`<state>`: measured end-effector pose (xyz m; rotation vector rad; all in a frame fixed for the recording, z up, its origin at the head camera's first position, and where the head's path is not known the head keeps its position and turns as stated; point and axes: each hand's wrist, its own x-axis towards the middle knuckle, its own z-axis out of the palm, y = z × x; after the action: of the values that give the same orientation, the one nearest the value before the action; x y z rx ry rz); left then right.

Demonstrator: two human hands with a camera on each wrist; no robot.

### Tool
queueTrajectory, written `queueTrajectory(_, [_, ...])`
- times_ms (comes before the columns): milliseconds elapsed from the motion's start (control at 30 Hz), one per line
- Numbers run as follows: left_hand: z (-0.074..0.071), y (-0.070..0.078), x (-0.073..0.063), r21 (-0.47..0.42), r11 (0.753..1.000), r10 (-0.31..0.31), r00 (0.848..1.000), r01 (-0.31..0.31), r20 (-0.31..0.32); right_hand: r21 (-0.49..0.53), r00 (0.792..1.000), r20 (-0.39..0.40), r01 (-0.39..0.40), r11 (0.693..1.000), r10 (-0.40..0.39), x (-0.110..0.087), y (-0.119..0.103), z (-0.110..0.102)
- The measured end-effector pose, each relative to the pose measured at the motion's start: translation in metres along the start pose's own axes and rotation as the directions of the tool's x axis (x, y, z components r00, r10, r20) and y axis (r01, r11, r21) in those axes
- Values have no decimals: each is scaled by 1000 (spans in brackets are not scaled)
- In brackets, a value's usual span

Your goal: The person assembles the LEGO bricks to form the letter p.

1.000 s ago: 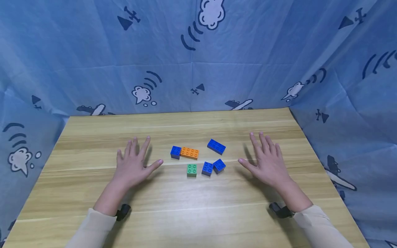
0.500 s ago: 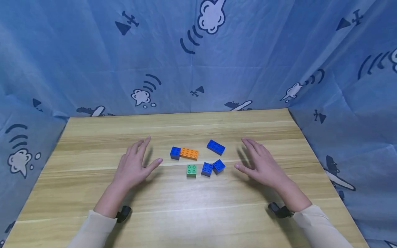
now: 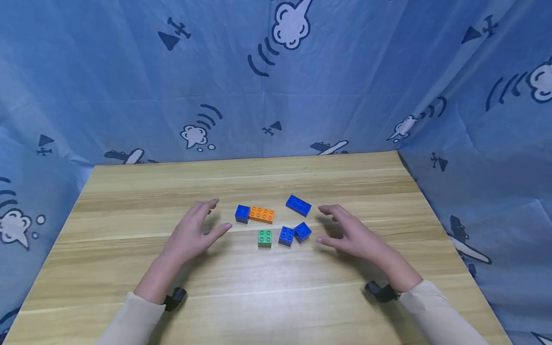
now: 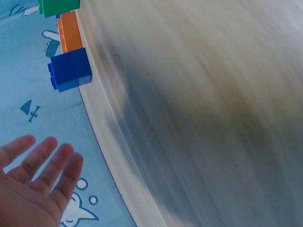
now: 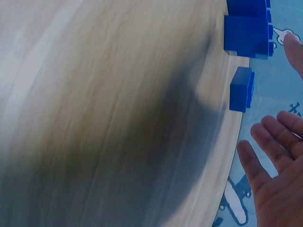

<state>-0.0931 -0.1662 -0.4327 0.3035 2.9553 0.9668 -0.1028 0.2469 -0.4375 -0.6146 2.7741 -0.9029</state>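
Note:
Several toy building bricks lie mid-table between the two hands. A small blue brick (image 3: 242, 213) touches the end of a longer orange brick (image 3: 261, 214). In front of them sits a small green brick (image 3: 265, 238). To its right, two small blue bricks (image 3: 286, 235) stand corner to corner, and a longer blue brick (image 3: 298, 205) lies behind. My left hand (image 3: 189, 237) hovers left of the blue-and-orange pair, fingers relaxed and holding nothing. On the other side my right hand (image 3: 355, 235) hovers near the blue bricks, thumb and fingers apart, also holding nothing.
The bricks lie on a wood-grain table (image 3: 267, 306). A blue patterned cloth (image 3: 241, 57) hangs behind it and along both sides. Each wrist wears a black strap mount (image 3: 174, 299).
Both hands have moved inward toward the bricks, and their spread fingers have drawn together and bent slightly. The bricks have not moved on the table; the head view has shifted slightly.

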Motion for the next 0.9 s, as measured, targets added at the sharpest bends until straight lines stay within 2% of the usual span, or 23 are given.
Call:
queueTrajectory(167, [7, 3, 3, -102, 991, 90, 995, -85, 46, 54, 999, 32, 31, 998, -33, 4, -5, 7])
queueTrajectory(300, [13, 8, 4, -198, 972, 143, 986, -125, 82, 87, 997, 54, 46, 995, -51, 7, -8, 11])
queueTrajectory(433, [19, 14, 6, -245, 958, 186, 975, -152, 121, 97, 997, 60, 44, 994, -50, 9, -10, 16])
queueTrajectory(733, [34, 31, 9, -310, 935, 247, 943, -171, 222, 114, 997, 74, 25, 993, -34, 12, -8, 24])
queueTrajectory(900, [44, 40, 8, -301, 941, 239, 932, -154, 271, 101, 995, 90, 30, 994, -39, 13, -6, 28])
